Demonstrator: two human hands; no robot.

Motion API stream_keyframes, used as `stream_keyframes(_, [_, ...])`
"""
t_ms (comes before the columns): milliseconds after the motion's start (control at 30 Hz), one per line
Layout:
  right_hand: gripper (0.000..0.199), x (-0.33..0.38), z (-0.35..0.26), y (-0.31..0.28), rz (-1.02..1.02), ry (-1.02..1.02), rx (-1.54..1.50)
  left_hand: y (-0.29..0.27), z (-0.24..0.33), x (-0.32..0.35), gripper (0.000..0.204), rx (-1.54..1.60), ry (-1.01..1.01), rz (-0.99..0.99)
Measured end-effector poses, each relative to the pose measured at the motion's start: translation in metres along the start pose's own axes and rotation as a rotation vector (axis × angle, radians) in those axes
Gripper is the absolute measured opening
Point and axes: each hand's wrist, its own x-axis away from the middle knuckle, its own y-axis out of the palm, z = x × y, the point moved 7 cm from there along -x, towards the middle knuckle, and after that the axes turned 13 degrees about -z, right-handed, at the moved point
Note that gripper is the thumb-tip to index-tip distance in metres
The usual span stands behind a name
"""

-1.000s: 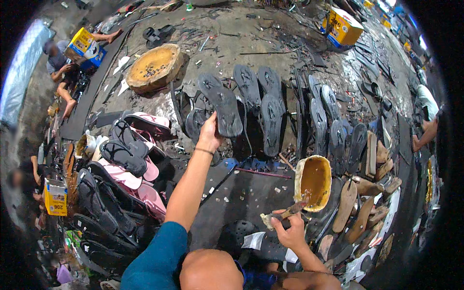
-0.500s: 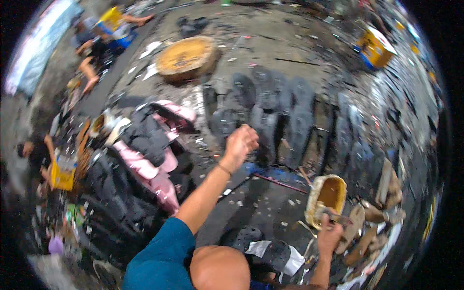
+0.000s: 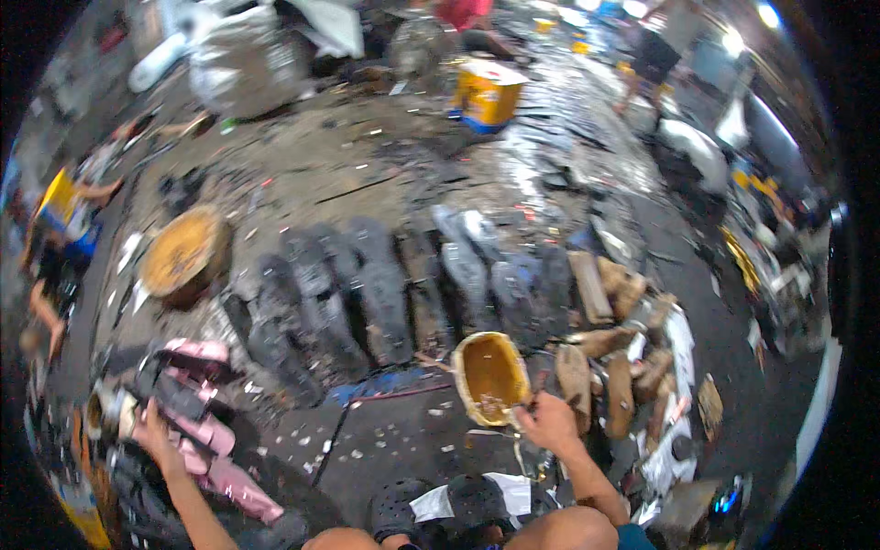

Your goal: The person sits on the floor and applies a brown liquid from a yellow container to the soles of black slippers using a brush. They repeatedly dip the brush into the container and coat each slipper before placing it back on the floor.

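Observation:
My left hand (image 3: 158, 442) reaches over the pile at the left, its fingers stretched out and somewhat blurred, beside pink and black shoe pieces (image 3: 215, 433) and a cream-coloured object. My right hand (image 3: 548, 423) is closed at the lower right rim of a pale, crusted tub (image 3: 503, 340) with amber-brown stuff inside. From that hand a slim, reddish-dark handle sticks up; it looks like a brush (image 3: 541, 379), its head hidden or blurred. Beyond the tub, dark shoe soles (image 3: 380, 291) lie in rows on the ground.
Brown wooden-looking shoe forms (image 3: 620, 394) lie heaped right of the tub. A round wooden block (image 3: 183, 252) stands at the far left, a yellow-and-blue box (image 3: 489, 94) at the back. My black perforated clogs (image 3: 477, 498) show below, with white paper. Other people sit or stand farther off.
My view has swung to the right. My left hand has gone from above the soles to the pink and black pile. My right hand stays at the tub, its handle now pointing upward.

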Motion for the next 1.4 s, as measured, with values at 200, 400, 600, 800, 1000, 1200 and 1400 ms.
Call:
stream_keyframes(200, [0.044, 0.023, 0.001, 0.004, 0.032, -0.043, -0.135, 0.155, -0.035, 0.17, 0.057, -0.731, 0.282, -0.631])
stream_keyframes(400, [0.038, 0.022, 0.003, 0.044, -0.532, -0.149, -0.24, 0.253, -0.154, 0.305, 0.063, -1.081, 0.239, -1.091])
stream_keyframes(600, [0.037, 0.019, -0.039, 0.031, -0.329, -0.294, -1.037, 0.29, -0.138, 0.296, 0.072, -1.443, 0.792, -0.895])
stream_keyframes(800, [0.028, 0.013, -0.141, -0.009, 0.06, -0.777, -0.812, 0.33, -0.115, 0.252, 0.051, 0.387, -0.594, -0.954])
stream_keyframes(1000, [0.03, 0.039, -0.218, -0.01, 0.024, -1.1, -0.602, 0.363, -0.039, 0.242, 0.047, 0.488, -0.473, -0.984])
stream_keyframes(1200, [0.016, -0.029, -0.15, -0.02, 0.078, -0.423, -0.653, 0.366, -0.024, 0.279, 0.067, 1.037, -0.73, -1.019])
stream_keyframes(1400, [0.021, 0.032, -0.192, -0.019, 0.124, -0.872, -0.575, 0.364, -0.029, 0.263, 0.072, 1.315, -0.643, -1.247])
